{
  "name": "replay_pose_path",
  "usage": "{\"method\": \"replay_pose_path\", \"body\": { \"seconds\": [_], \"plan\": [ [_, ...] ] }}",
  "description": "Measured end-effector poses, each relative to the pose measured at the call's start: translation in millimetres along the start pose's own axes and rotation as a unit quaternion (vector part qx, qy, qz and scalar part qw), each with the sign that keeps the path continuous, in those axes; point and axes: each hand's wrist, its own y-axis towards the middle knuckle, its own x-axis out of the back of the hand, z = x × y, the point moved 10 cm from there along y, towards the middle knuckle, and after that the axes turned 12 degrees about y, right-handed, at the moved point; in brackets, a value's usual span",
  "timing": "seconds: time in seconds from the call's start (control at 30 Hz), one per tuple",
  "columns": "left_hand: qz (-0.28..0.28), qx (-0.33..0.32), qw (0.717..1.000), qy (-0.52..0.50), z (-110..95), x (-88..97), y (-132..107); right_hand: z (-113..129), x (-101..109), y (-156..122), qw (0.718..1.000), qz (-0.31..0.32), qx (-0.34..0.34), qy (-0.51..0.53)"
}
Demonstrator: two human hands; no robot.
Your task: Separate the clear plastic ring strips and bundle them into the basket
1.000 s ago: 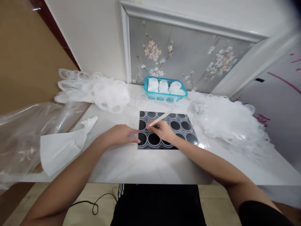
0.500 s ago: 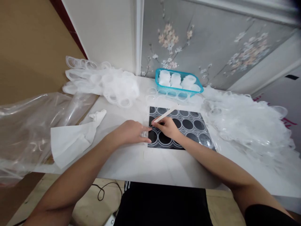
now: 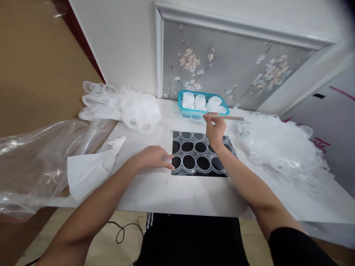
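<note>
A black mat (image 3: 200,153) printed with rings lies on the white table (image 3: 177,192), with a clear plastic sheet of round cups over it. My left hand (image 3: 153,157) rests flat at the mat's left edge, fingertips pressing the clear sheet there. My right hand (image 3: 215,128) is raised over the mat's far edge, close to the teal basket (image 3: 203,104), and pinches a thin pale stick (image 3: 227,118) that points to the right. The basket holds several white cup-shaped pieces.
Heaps of clear plastic ring sheets lie at the back left (image 3: 124,106) and along the right (image 3: 280,147). A white paper sheet (image 3: 88,170) and a big clear bag (image 3: 36,155) sit on the left. A cable (image 3: 124,231) lies on the floor.
My right hand lifted the stick off the mat's left part and carried it away toward the basket; the stick now lies level. My left hand stayed at the mat's edge.
</note>
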Motion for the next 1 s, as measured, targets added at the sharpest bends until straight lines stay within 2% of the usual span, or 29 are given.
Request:
{"method": "replay_pose_path", "body": {
  "seconds": [0.03, 0.1, 0.17, 0.27, 0.33, 0.5, 0.7, 1.0],
  "plan": [
    [-0.028, -0.012, 0.999, 0.017, -4, 4.0, 3, 1, -1, -5, 0.999, 0.035, -0.001, 0.02],
    [-0.104, -0.041, 0.992, 0.058, -17, 13.7, 8, 5, -20, -32, 0.984, 0.167, -0.015, 0.057],
    [-0.162, -0.063, 0.98, 0.096, -30, 18.3, 12, -1, -31, -65, 0.966, 0.225, -0.089, 0.095],
    [-0.186, -0.088, 0.969, 0.135, -45, 13.1, 14, -14, -38, -95, 0.944, 0.229, -0.184, 0.151],
    [-0.192, -0.104, 0.965, 0.149, -51, 9.5, 13, -18, -40, -98, 0.939, 0.222, -0.199, 0.17],
    [-0.184, -0.114, 0.967, 0.137, -51, 5.4, 12, -23, -40, -92, 0.939, 0.22, -0.203, 0.17],
    [-0.183, -0.109, 0.971, 0.112, -47, 4.9, 16, -16, -40, -90, 0.943, 0.222, -0.192, 0.158],
    [-0.193, -0.112, 0.969, 0.103, -45, 2.9, 17, -11, -41, -94, 0.95, 0.258, -0.139, 0.107]
  ]
}}
